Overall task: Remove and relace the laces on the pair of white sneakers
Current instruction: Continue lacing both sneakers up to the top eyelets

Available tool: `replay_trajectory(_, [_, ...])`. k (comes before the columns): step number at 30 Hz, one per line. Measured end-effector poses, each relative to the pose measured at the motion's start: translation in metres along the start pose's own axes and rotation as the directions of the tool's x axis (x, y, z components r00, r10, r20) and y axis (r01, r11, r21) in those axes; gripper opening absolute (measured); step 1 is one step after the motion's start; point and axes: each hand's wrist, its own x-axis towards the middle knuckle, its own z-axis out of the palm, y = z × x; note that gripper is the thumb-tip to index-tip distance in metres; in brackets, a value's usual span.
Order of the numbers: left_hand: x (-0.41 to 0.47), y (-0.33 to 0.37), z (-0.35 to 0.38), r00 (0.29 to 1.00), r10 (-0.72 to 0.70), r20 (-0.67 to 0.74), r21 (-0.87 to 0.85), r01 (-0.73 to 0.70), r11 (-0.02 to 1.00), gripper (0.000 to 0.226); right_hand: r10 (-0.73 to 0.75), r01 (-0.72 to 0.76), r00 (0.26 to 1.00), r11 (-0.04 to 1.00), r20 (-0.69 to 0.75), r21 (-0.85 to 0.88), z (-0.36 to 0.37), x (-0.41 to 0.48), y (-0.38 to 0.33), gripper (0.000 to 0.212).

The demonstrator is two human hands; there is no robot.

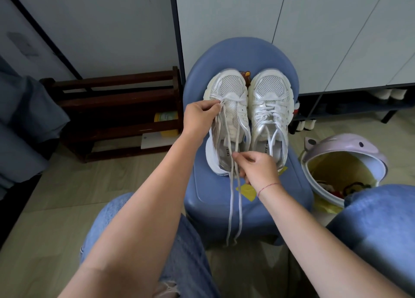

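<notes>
1. A blue stool (208,198) stands between the person's knees and carries the pair of white sneakers, toes pointing away.
2. A dark wooden rack (116,118) sits to the left, and a pink bin (350,149) to the right.
3. The right sneaker (269,91) is fully laced.
4. The left sneaker (231,88) is threaded only near the toe.
5. The left hand (199,115) pinches the lace beside those eyelets.
6. The right hand (258,169) pinches both strands over the heel opening.
7. The lace (231,207) hangs down over the stool's front edge.
</notes>
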Motion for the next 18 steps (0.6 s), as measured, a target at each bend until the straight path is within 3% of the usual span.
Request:
replay_trajectory(8, [0.001, 0.001, 0.000, 1.000, -0.006, 0.005, -0.001, 0.006, 1.000, 0.021, 0.170, -0.147, 0.970, 0.980, 0.173, -0.138, -0.010, 0.013, -0.015, 0.038])
replay_trajectory(13, [0.000, 0.001, 0.000, 1.000, -0.002, 0.000, 0.006, 0.002, 1.000, 0.022, 0.232, -0.234, 0.934, 0.972, 0.270, -0.026, -0.007, 0.018, -0.022, 0.023])
replay_trajectory(18, [0.000, 0.001, -0.001, 1.000, -0.009, 0.003, 0.001, 0.009, 1.000, 0.021, 0.194, -0.194, 0.942, 0.981, 0.274, -0.027, -0.004, 0.009, -0.020, 0.021])
